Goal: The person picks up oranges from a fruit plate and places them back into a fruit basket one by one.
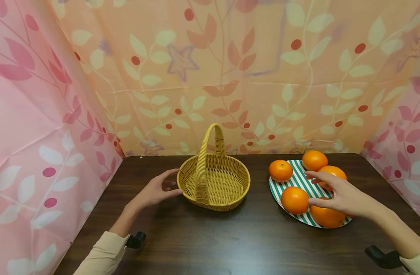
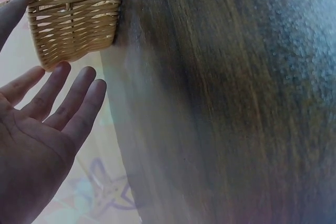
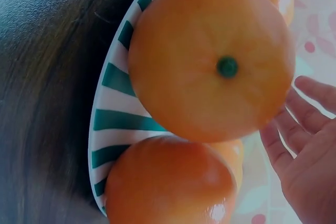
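A yellow wicker basket [image 1: 227, 202] with a tall arched handle stands on the dark table; only bare weave shows inside. My left hand [image 1: 154, 191] is at its left side, thumb and fingers spread by the rim. In the left wrist view the fingers of that hand [image 2: 47, 124] are extended beside the basket wall [image 2: 73, 19]; whether they touch it I cannot tell. To the right, a green-and-white striped plate [image 1: 300, 175] holds several oranges [image 1: 295, 200]. Over them hovers my right hand [image 1: 349, 196], fingers apart, close to a large orange [image 3: 189, 61] with a green stem mark.
The dark wooden table [image 1: 210, 244] carries the basket and plate, with a stretch of wood between them. An orange patterned curtain [image 1: 223, 76] hangs along the back edge, and pink cloth [image 1: 34, 133] flanks both sides. An orange [image 1: 314, 160] sits at the plate's far edge.
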`<state>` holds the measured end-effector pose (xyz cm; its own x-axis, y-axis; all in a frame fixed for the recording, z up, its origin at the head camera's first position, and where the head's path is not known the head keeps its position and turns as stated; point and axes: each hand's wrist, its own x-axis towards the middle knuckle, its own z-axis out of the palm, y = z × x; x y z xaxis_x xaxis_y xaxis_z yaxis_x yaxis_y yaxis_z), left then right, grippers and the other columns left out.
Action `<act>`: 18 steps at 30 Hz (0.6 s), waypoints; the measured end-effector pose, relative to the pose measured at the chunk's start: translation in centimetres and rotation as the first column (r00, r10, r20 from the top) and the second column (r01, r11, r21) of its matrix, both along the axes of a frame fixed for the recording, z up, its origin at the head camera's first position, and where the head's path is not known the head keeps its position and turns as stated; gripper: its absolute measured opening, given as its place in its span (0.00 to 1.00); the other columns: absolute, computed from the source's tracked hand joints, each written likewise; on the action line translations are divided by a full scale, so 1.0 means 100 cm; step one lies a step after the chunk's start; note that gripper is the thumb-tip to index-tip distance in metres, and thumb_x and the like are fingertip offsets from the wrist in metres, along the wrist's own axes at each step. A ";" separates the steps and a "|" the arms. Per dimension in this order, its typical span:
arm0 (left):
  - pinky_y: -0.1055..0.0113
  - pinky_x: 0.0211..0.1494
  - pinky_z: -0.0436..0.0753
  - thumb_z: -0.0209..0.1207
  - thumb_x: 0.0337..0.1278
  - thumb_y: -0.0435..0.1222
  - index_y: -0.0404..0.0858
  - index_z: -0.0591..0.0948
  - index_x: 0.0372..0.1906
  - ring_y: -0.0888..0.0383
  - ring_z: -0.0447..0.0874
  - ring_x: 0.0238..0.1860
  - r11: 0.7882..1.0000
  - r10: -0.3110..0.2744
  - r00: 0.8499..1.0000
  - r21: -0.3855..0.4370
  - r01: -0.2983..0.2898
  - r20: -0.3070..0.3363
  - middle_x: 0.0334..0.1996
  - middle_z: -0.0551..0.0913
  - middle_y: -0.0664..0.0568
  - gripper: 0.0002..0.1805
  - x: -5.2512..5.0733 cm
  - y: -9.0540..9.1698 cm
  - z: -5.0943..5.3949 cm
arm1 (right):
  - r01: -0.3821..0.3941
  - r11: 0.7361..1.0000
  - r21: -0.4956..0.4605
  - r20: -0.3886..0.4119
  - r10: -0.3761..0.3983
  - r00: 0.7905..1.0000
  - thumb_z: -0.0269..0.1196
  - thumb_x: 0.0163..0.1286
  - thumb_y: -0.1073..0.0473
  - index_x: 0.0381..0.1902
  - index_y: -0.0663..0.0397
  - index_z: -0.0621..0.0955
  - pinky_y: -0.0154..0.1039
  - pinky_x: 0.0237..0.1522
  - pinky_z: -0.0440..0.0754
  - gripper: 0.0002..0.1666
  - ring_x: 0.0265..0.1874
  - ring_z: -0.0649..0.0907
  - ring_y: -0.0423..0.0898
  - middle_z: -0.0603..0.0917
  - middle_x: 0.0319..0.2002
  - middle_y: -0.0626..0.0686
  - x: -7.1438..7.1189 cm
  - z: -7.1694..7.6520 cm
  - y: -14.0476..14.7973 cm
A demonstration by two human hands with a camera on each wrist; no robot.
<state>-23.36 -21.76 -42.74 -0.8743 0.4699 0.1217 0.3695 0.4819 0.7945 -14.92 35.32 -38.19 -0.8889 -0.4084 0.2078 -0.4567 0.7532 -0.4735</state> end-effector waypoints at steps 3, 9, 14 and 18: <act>0.47 0.54 0.82 0.72 0.60 0.43 0.36 0.67 0.74 0.38 0.80 0.58 1.000 0.006 1.000 -0.014 -0.006 0.007 0.70 0.69 0.39 0.42 -0.001 0.000 0.001 | -0.005 1.000 0.016 0.019 0.005 1.000 0.76 0.61 0.48 0.70 0.56 0.74 0.42 0.51 0.80 0.43 0.51 0.80 0.48 0.77 0.62 0.52 -0.003 -0.002 -0.003; 0.45 0.56 0.81 0.73 0.58 0.45 0.38 0.67 0.75 0.37 0.79 0.59 1.000 0.012 1.000 -0.017 -0.012 0.026 0.71 0.69 0.42 0.43 -0.001 -0.001 -0.001 | -0.030 0.999 0.039 0.011 0.030 0.999 0.77 0.60 0.44 0.66 0.58 0.76 0.49 0.48 0.83 0.43 0.51 0.80 0.50 0.79 0.60 0.53 -0.007 -0.008 -0.008; 0.43 0.56 0.81 0.73 0.59 0.44 0.37 0.67 0.75 0.37 0.79 0.59 1.000 0.010 1.000 -0.010 -0.010 0.023 0.71 0.69 0.42 0.43 -0.001 0.000 0.000 | -0.026 0.998 0.059 0.029 0.025 0.999 0.76 0.59 0.40 0.66 0.57 0.76 0.45 0.45 0.83 0.44 0.51 0.80 0.51 0.80 0.59 0.53 -0.009 -0.010 -0.012; 0.44 0.56 0.81 0.73 0.58 0.44 0.37 0.67 0.75 0.38 0.79 0.58 1.000 0.011 1.000 -0.011 -0.011 0.015 0.70 0.69 0.41 0.43 0.000 0.001 0.001 | -0.040 0.997 0.062 0.050 0.037 0.998 0.77 0.56 0.38 0.65 0.57 0.78 0.50 0.45 0.83 0.46 0.50 0.81 0.50 0.80 0.59 0.52 -0.011 -0.010 -0.014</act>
<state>-23.41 -21.68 -42.68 -0.8812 0.4614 0.1030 0.3519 0.4946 0.7947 -16.03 33.95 -39.21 -0.8809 -0.4532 0.1369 -0.4631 0.7647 -0.4481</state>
